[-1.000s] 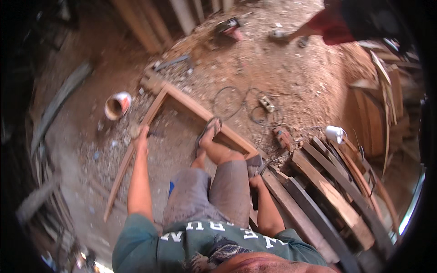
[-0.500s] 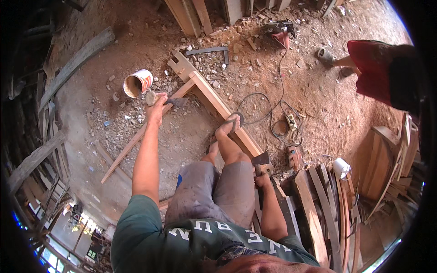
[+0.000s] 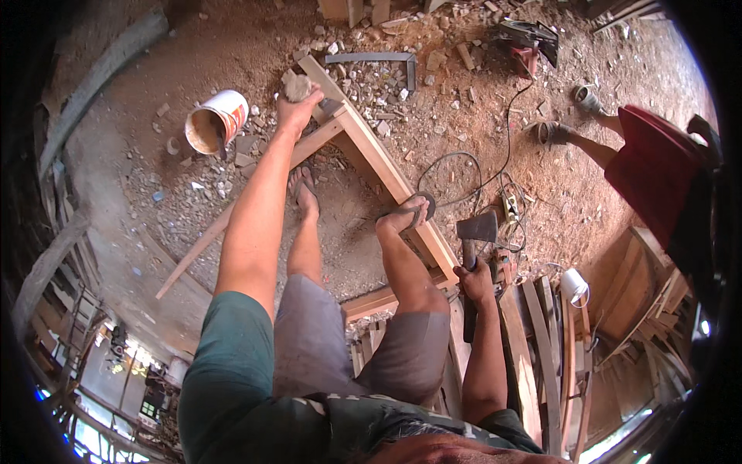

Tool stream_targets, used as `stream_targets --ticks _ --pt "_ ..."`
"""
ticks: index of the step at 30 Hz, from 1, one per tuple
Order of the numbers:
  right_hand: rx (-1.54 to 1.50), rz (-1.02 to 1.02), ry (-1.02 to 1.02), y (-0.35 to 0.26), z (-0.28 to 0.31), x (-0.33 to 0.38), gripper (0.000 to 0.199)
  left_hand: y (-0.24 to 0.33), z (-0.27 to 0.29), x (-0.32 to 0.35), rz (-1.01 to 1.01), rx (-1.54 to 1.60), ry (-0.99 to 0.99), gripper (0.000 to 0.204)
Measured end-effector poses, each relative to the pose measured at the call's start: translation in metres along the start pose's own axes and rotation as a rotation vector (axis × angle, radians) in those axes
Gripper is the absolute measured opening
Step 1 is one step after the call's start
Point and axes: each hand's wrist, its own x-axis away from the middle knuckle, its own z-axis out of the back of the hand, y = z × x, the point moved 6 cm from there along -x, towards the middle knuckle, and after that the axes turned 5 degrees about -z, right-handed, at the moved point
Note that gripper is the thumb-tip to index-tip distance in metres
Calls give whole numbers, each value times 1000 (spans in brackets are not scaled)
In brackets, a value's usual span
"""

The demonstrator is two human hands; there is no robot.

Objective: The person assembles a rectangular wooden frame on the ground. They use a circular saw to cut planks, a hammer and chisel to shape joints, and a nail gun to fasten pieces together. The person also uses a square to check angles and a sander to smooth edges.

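Observation:
My left hand (image 3: 292, 116) is closed around a wood-handled chisel (image 3: 297, 87), whose rough, battered handle end faces up. Its dark blade shows only partly, above the far joint of a pale timber frame (image 3: 371, 148). In my right hand (image 3: 475, 281), gripped by its handle, is a hatchet (image 3: 478, 226); the dark head is up, beside the near end of the frame's long beam. My right foot (image 3: 410, 214), in a sandal, rests on that beam. The left foot (image 3: 303, 188) stands on the ground inside the frame.
A white bucket (image 3: 224, 117) lies left of the far joint. Beyond it is a metal square (image 3: 369, 58). Corded power tools (image 3: 524, 58) lie right, near a person in red shorts (image 3: 653, 166). Planks (image 3: 533, 348) and a small white pail (image 3: 574, 286) are at the near right.
My left hand has carried the chisel away from me to the frame's far joint. My right hand has raised the hatchet forward and right. The person at right has shifted, showing both feet.

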Motion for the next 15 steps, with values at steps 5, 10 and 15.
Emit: stream_targets --ticks 5,10,15 --pt "-42 -22 -28 -76 -36 7 20 -38 -3 -32 -13 -104 -115 20" --pt "-43 102 -7 -193 -63 14 19 -52 5 -45 -79 -172 -163 26" --pt "138 325 92 -356 -73 38 19 -34 0 -36 -75 -125 -198 27"
